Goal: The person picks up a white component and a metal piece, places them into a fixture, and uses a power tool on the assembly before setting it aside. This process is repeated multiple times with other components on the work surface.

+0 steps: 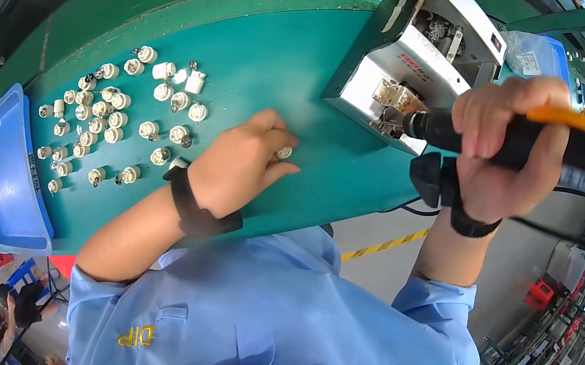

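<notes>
Left hand — narrow grip on one white fitting, inward of the counter, near edge. Right hand — grip closed round a black driver, tip at the metal feeder box. Step, apparently: loading the driver. Next move likely calls for tip to fitting, held steady.

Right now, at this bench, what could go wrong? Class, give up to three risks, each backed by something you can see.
1. The right hand grips the black tool with its nose at the metal box; it might slip or knock the box.
2. The small white part sits between the left hand's thumb and fingers; it could drop.
3. Loose white parts stand near the left forearm; a sweep might topple some.
</notes>
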The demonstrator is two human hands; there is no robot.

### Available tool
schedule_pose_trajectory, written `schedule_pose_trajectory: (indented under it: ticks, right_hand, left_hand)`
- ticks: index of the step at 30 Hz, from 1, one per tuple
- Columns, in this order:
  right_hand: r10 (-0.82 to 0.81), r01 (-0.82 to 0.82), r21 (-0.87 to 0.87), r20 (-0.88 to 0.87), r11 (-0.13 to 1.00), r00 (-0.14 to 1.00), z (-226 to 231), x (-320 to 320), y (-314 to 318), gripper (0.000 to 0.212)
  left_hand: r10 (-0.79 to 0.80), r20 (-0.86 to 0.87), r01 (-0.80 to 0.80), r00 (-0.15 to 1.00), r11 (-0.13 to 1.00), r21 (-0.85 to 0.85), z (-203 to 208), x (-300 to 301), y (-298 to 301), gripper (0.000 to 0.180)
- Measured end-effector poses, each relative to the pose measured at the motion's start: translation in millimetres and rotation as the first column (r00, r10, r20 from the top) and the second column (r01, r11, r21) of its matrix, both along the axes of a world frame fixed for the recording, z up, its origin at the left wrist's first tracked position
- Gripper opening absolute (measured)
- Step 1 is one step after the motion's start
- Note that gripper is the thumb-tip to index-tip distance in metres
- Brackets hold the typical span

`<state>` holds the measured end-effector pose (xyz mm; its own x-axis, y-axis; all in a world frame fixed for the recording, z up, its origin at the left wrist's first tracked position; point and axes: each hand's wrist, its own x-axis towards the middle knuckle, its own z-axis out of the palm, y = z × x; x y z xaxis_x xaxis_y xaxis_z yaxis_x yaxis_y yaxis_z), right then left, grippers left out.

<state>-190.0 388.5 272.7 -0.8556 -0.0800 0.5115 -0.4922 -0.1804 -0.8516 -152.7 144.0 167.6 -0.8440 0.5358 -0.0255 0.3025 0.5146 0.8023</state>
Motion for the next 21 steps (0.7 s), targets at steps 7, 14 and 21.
schedule_pose_trajectory:
  ticks: [7,14,21]
  right_hand:
    - [-0.024,0.115,-0.283,0.307,0.952,0.951,-10,-9,-11,0.031]
    - [0.11,-0.104,-0.093,0.064,0.99,0.992,-28,38,-62,0.043]
    - [0.076,-0.086,0.046,0.184,0.995,0.98,-30,36,-83,0.044]
  left_hand:
    - [0.068,0.117,-0.081,0.991,0.991,0.106,-9,4,-1,0.026]
    - [0.122,0.224,-0.195,0.967,0.92,0.339,-28,8,3,0.022]
    - [0.139,0.216,-0.213,0.966,0.905,0.368,-31,11,2,0.022]
